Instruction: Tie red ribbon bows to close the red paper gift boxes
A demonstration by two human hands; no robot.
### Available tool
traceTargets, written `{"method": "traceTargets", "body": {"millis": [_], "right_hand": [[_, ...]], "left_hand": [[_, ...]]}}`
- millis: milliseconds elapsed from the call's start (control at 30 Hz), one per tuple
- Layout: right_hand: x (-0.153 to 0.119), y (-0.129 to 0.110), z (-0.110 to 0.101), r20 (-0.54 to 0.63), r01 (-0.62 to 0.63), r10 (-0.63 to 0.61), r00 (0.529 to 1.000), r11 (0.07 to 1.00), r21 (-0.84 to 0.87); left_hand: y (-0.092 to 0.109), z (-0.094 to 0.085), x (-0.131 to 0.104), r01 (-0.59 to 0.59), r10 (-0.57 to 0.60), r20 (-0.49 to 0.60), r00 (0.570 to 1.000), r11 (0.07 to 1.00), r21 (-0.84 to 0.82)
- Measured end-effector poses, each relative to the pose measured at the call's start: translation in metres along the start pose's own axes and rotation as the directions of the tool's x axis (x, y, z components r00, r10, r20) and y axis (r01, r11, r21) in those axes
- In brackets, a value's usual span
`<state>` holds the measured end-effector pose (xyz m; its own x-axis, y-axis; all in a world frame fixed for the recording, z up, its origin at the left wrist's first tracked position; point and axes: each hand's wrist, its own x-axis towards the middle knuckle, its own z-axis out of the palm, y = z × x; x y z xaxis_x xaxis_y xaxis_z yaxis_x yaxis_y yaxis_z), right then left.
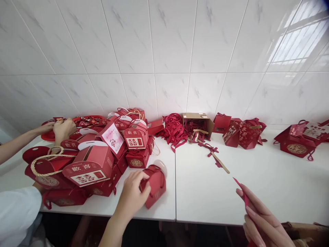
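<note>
My left hand (135, 192) has its fingers and thumb against the left side of a small red gift box (156, 187). This box stands on the white table, with a dark red cord at its top and a blurred pale flap behind. Over the right half of the table, my right hand (263, 218) pinches a narrow red ribbon (244, 195) between thumb and fingers, one pointed end sticking up. Left of my left hand lies a pile of red gift boxes (89, 164), some with rope handles and gold or white printed panels.
A heap of red ribbons (175, 128) lies by the wall beside an open cardboard box (197, 116) of dark red tags. Further right stand several red boxes (246, 133). At far left, another person's hands (64, 128) work over a red tray (48, 136). The table's front edge is close.
</note>
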<state>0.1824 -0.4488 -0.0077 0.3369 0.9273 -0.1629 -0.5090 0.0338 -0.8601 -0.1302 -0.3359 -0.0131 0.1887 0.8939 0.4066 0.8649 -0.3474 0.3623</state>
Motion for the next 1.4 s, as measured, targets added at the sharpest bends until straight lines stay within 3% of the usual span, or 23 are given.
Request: {"method": "traceTargets", "body": {"millis": [67,167,267,400,533,667,767,900,1033,1067,1200,1300,1400], "right_hand": [[0.004,0.002,0.003,0.015,0.01,-0.01,1.0,1.0,-0.005],[0.007,0.007,0.002,0.058,-0.001,0.0,0.998,1.0,0.02],[0.006,0.012,-0.002,0.075,-0.015,0.012,0.997,0.999,0.039],[0.01,0.02,-0.007,0.094,-0.011,0.008,0.996,0.999,0.034],[0.018,0.03,-0.005,0.084,-0.022,0.023,0.996,1.0,-0.015],[0.019,0.038,0.004,0.088,-0.039,0.05,0.995,0.992,-0.119],[0.017,0.041,0.009,0.113,-0.056,0.076,0.991,0.984,-0.172],[0.018,0.044,0.008,0.115,-0.064,0.085,0.99,0.982,-0.178],[0.02,0.046,0.005,0.103,-0.071,0.09,0.991,0.981,-0.182],[0.02,0.047,0.006,0.103,-0.073,0.093,0.99,0.98,-0.183],[0.021,0.049,0.009,0.123,-0.082,0.107,0.987,0.979,-0.187],[0.021,0.052,0.013,0.154,-0.093,0.122,0.981,0.979,-0.184],[0.021,0.055,0.016,0.177,-0.105,0.14,0.974,0.976,-0.19]], "left_hand": [[0.018,0.004,-0.004,-0.088,0.096,0.064,0.993,0.989,-0.12],[0.036,0.004,-0.01,-0.208,0.229,0.06,0.972,0.947,-0.245],[0.04,-0.007,-0.015,-0.275,0.325,0.09,0.941,0.894,-0.354],[0.038,-0.023,-0.013,-0.265,0.392,0.173,0.903,0.828,-0.494],[0.048,-0.018,-0.004,-0.211,0.283,0.19,0.94,0.921,-0.327],[0.063,-0.002,0.002,-0.241,0.274,0.233,0.933,0.957,-0.159],[0.07,0.003,0.003,-0.284,0.317,0.219,0.923,0.944,-0.169],[0.072,-0.009,-0.003,-0.306,0.364,0.188,0.912,0.91,-0.278],[0.068,-0.023,-0.005,-0.358,0.477,0.257,0.841,0.845,-0.396],[0.067,-0.024,-0.004,-0.351,0.468,0.262,0.844,0.852,-0.389],[0.065,-0.014,0.009,-0.277,0.317,0.214,0.924,0.94,-0.199],[0.067,-0.006,0.018,-0.311,0.333,0.24,0.912,0.942,-0.126],[0.07,-0.004,0.02,-0.351,0.383,0.26,0.886,0.922,-0.161]]}}
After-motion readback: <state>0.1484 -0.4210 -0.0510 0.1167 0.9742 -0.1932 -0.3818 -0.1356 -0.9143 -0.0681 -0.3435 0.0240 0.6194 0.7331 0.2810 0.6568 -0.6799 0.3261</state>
